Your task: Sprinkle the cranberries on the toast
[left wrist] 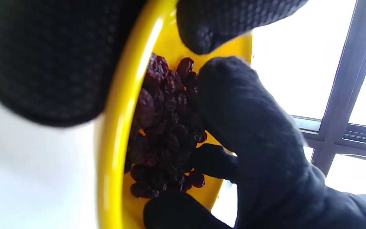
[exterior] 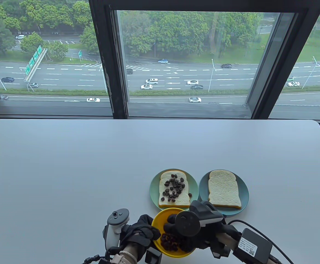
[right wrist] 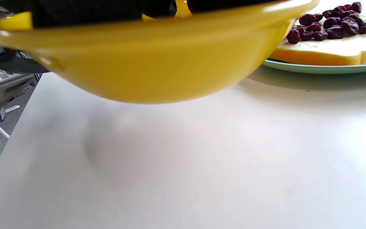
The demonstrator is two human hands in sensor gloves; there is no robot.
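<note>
Left hand [exterior: 138, 231] gripping lifted yellow bowl [exterior: 160, 220], right hand [exterior: 181, 233] fingers pinching cranberries [exterior: 172, 242] inside

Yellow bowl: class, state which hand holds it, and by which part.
The left hand holds the yellow bowl by its left rim, lifted off the table; the right hand reaches into its cranberries.

yellow bowl [exterior: 160, 220] half hidden, fingers [right wrist: 84, 12] cropped

The left hand [exterior: 138, 233] is curled around the rim of the yellow bowl [exterior: 160, 220]. The right hand [exterior: 187, 231] is dipped inside it, fingers [left wrist: 233, 105] bent downward.
</note>
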